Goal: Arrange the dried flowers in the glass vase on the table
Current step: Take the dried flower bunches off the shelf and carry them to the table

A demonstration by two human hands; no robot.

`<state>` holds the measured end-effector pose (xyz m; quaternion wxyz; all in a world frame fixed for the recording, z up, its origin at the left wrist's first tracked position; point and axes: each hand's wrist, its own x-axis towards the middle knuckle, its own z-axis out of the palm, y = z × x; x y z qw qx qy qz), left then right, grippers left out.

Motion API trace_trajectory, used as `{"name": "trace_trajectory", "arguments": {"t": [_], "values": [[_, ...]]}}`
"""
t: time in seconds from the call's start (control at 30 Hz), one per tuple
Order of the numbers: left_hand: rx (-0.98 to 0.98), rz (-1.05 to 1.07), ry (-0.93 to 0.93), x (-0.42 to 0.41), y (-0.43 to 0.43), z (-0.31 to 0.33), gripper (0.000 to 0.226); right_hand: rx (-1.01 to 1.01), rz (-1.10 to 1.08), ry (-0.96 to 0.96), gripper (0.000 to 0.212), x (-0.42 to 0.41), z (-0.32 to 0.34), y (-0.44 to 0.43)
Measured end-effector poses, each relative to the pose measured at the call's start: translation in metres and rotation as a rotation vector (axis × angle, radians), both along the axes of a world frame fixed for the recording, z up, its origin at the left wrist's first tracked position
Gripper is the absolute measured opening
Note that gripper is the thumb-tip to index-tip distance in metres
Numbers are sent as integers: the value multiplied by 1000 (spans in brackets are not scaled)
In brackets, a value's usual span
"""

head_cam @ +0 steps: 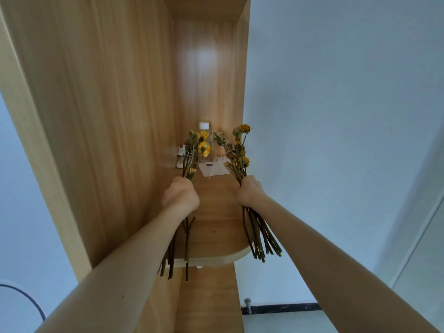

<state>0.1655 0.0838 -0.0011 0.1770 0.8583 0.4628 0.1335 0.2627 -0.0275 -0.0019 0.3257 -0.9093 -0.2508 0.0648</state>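
Dried flowers in two bunches: yellow heads, faded green leaves, long olive-brown stems bare at the lower ends. Holds left bunch (197,148) in left grip (180,192), fist clenched round the stems; holds right bunch (238,150) in right grip (249,191), likewise clenched. Both over the wooden worktop (216,212), heads toward 12 o'clock, stem ends toward 6. Between the heads, at 12: clear bottle (210,143), white cap, upright. At its foot, white paper (213,169) with small blue mark; writing too small to read.
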Motion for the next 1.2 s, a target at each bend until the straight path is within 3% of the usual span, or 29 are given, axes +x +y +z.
{"name": "trace_trajectory", "arguments": {"t": [0.1,0.47,0.6,0.7,0.77,0.93,1.2], "values": [[-24,-3,-78,-4,-5,3,37,107,23,9,8,-5,3,-6],[-67,-233,-275,-66,-45,1,25,374,8,7,17,-50,0,-84],[-175,-332,-348,-113,-69,-16,29,423,30,89,9,-82,-18,-127],[-129,-389,-372,-146,-85,-36,30,464,41,190,6,-108,-41,-159],[-99,-435,-375,-168,-96,-51,28,467,23,226,9,-125,-58,-179],[-252,-517,-433,-221,-113,-92,20,412,22,214,17,-165,-101,-223],[-375,-502,-343,-293,-145,-171,20,264,0,233,18,-228,-162,-287]]}}
